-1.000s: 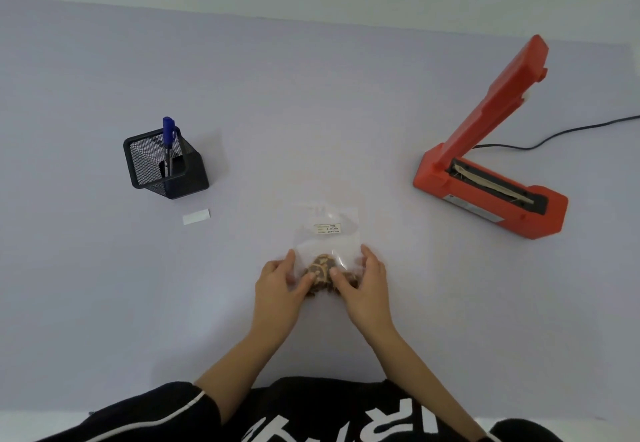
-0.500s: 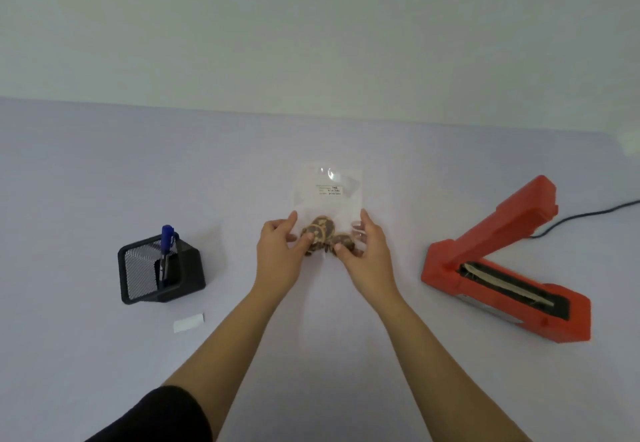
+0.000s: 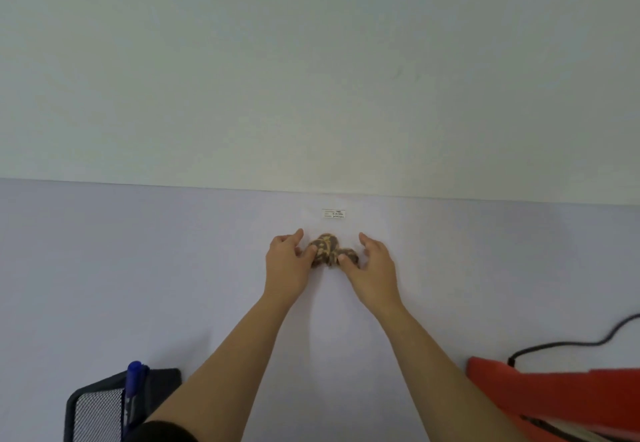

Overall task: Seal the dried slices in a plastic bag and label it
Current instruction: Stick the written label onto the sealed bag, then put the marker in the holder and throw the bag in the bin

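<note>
A clear plastic bag (image 3: pixel 332 225) stands held up ahead of me, far out over the lilac table. A small white printed label (image 3: pixel 334 214) is stuck on its upper part. Brown dried slices (image 3: pixel 327 249) sit bunched in its bottom. My left hand (image 3: pixel 285 263) pinches the bag's lower left corner, thumb against the slices. My right hand (image 3: pixel 374 266) pinches the lower right corner in the same way. The bag's clear edges are hard to make out against the table and wall.
A black mesh pen holder (image 3: pixel 100 407) with a blue pen (image 3: pixel 133 377) sits at the lower left. An orange heat sealer (image 3: pixel 554 403) with a black cable (image 3: pixel 571 343) lies at the lower right. A pale wall (image 3: pixel 311 60) rises behind the table's far edge.
Both hands have carried the bag up and away from me, arms stretched out. The view has tilted up, so the pen holder and sealer have slid to the bottom.
</note>
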`<state>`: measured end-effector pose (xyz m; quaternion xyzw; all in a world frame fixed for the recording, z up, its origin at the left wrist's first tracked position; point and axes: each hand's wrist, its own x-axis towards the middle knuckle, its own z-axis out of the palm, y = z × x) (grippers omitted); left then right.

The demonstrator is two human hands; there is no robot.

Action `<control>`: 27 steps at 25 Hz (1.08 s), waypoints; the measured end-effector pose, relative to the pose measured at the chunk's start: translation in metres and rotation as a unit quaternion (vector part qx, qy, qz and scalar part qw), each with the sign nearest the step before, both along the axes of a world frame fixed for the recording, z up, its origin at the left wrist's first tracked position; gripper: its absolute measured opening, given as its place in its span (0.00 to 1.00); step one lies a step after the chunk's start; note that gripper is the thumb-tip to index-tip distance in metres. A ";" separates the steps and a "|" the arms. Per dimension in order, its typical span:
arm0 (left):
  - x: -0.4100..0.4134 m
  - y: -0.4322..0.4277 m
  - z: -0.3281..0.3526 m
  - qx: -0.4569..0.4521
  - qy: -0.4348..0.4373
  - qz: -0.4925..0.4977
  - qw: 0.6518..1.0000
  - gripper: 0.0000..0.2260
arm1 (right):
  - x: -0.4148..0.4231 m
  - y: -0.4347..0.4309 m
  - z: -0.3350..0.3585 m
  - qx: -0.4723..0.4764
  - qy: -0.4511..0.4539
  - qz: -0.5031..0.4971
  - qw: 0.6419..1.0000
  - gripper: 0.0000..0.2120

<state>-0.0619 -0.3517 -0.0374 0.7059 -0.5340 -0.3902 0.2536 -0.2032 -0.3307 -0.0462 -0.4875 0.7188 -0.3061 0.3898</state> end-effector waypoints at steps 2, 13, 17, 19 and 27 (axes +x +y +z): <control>0.000 -0.002 -0.003 0.001 -0.001 -0.001 1.000 0.21 | -0.001 -0.003 -0.001 -0.002 0.006 0.006 1.000 0.28; 0.026 0.073 0.053 -0.089 -0.009 0.033 0.995 0.19 | 0.033 0.063 0.030 -0.105 -0.048 -0.012 0.993 0.16; 0.071 0.146 0.098 -0.164 -0.082 0.090 0.979 0.19 | 0.068 0.112 0.028 -0.083 -0.063 0.001 0.995 0.18; 0.101 0.179 0.102 -0.144 -0.163 0.128 0.968 0.22 | 0.081 0.135 0.013 -0.066 -0.001 0.013 0.998 0.21; 0.146 0.217 0.059 0.031 -0.156 0.157 0.975 0.39 | 0.097 0.168 -0.032 0.011 0.338 0.113 0.934 0.38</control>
